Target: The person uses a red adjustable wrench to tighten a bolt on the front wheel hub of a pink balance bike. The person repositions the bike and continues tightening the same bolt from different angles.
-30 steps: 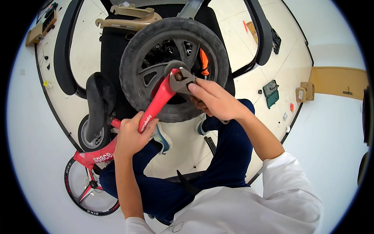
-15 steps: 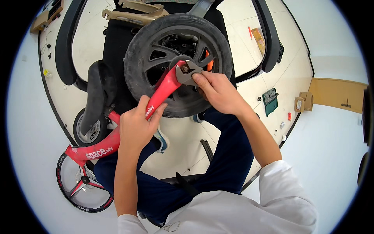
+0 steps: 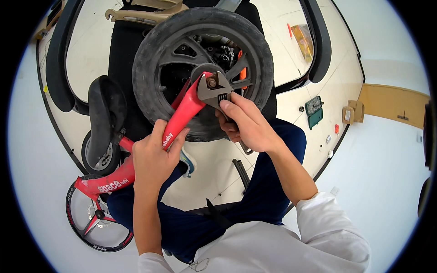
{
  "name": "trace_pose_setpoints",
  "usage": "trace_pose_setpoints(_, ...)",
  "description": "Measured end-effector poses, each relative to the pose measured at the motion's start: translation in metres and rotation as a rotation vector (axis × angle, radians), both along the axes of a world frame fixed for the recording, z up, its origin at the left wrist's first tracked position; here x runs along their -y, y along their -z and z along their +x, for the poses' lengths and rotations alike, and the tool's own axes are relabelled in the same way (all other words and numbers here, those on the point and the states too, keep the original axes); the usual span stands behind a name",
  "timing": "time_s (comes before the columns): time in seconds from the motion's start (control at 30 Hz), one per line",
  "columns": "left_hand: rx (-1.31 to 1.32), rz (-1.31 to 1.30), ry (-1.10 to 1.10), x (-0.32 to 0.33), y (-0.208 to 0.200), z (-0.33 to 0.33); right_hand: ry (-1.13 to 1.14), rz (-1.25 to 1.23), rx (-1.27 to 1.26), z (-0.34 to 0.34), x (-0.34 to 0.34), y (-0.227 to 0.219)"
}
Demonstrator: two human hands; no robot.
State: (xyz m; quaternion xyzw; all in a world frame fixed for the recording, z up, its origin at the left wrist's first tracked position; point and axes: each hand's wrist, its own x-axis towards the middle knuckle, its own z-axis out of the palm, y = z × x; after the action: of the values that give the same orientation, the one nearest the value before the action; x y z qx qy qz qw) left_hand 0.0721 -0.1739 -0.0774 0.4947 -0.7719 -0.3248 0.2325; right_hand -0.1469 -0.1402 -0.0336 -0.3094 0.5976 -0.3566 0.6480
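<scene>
My left hand (image 3: 155, 154) is wrapped around a red tube of a child's bike frame (image 3: 189, 107). The tube's end lies over the hub of a large black-tyred wheel (image 3: 146, 79). In my right hand (image 3: 249, 122) is a metal adjustable wrench (image 3: 210, 94), my thumb by its adjusting screw. Its jaws sit around or just over a rusty axle nut (image 3: 211, 83) at the tube end; whether they touch the nut I cannot tell. The handle runs down beneath my fingers, its holed end showing below them. A black saddle (image 3: 104, 123) is attached to the frame at the left.
Under the large wheel is a black chair seat between two armrests (image 3: 321, 50). Beige fork-like parts (image 3: 150, 16) lie at its far side. A smaller spoked wheel (image 3: 98, 213) stands at lower left. A green tool case (image 3: 314, 113) and cardboard boxes (image 3: 354, 112) are on the floor at right.
The wrench has turned, so its jaws point more upward and its handle more toward me. My right hand has moved lower with it. My left hand still grips the tube.
</scene>
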Motion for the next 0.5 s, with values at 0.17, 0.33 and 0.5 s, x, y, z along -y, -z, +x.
trace_pose_setpoints(0.17, -0.009, 0.013, 0.001, 0.0001, -0.0008, 0.0011, 0.001, -0.013, -0.024, 0.0029, 0.0012, 0.0022)
trace_pose_setpoints(0.33, -0.024, 0.014, 0.004, 0.0005, -0.0014, 0.0012, 0.008, -0.019, -0.042, 0.0040, 0.0031, 0.0011)
trace_pose_setpoints(0.5, -0.029, 0.009, 0.002, 0.0008, -0.0007, 0.0012, 0.066, 0.030, 0.159, -0.0030, 0.0009, 0.0036)
